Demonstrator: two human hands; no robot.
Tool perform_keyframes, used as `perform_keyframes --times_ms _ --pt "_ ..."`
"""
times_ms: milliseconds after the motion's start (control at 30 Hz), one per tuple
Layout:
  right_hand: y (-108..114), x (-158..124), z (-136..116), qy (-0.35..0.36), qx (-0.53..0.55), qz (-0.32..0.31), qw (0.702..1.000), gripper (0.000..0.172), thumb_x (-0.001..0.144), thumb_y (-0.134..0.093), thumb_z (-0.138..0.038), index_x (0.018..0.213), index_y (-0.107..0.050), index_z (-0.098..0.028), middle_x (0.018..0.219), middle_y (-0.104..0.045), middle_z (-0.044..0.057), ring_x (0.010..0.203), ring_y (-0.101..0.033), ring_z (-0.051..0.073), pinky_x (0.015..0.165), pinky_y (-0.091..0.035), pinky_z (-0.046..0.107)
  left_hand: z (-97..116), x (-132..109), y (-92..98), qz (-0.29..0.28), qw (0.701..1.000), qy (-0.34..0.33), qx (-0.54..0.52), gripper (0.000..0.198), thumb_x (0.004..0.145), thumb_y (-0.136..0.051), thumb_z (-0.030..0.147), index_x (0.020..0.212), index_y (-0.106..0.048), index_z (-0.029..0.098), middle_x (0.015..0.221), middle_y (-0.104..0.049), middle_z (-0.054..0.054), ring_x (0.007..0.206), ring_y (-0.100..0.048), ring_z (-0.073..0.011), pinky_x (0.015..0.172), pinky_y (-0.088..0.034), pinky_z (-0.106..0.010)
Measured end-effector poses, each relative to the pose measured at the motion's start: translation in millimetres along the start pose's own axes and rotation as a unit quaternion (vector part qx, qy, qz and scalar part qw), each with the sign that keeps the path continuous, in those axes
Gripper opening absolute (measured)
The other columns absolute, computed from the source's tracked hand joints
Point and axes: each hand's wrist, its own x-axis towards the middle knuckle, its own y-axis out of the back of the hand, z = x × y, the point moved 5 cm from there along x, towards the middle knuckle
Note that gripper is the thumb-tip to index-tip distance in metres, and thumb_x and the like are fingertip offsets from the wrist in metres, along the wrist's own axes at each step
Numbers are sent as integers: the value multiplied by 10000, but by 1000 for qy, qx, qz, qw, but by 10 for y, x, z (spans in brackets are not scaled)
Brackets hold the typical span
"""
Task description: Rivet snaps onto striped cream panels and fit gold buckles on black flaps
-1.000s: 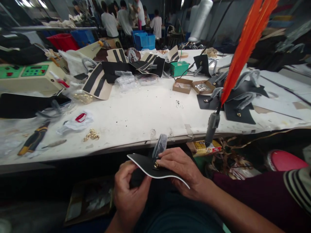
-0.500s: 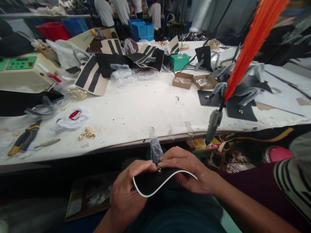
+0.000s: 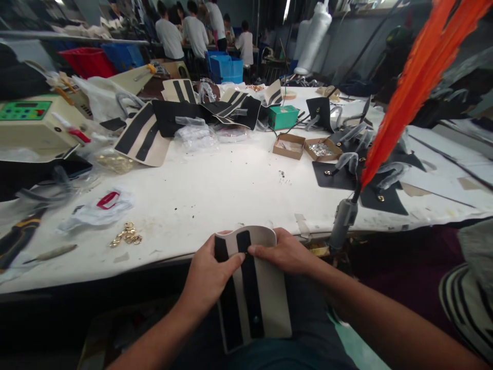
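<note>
Striped panel, beige with two black bands: held just off the near edge of the surface. Its top rim is pinched by the closed fingers of the left hand and right hand. Gold rings are scattered near that edge, to the left. An orange duster is stood at the edge, just right of the hands.

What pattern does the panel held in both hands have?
The panel is beige with two black stripes running lengthwise; best seen in the head view.
</note>
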Motion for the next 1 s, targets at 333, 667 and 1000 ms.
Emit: perform_keyframes --times_ms 333,667,1000 --pt "312 649 -34 -79 -59 77 992 226 905 -704 -298 1004 -804 -121 975 -821 118 894 -758 286 712 -550 317 18 809 -137 0 999 41 0 348 699 -795 229 1037 -722 189 957 -817 -62 895 -769 -287 775 -587 -378" --pt "-169 75 -477 107 -12 -10 994 235 971 -699 -403 1071 -749 -197 1022 -765 29 941 -690 221 821 -535 302 215 -54 388 19 999 46 -5 514 758 -870 494 1181 -700 256 1068 -824 -15 975 -782 -294 844 -597 -368" --pt "-252 60 -192 80 -33 -37 996 275 999 -659 -437 933 -691 -172 849 -702 7 813 -644 197 714 -474 278 124 -184 215 21 993 81 -86 491 712 -856 380 1145 -724 189 1038 -838 -70 921 -796 -305 809 -625 -396"
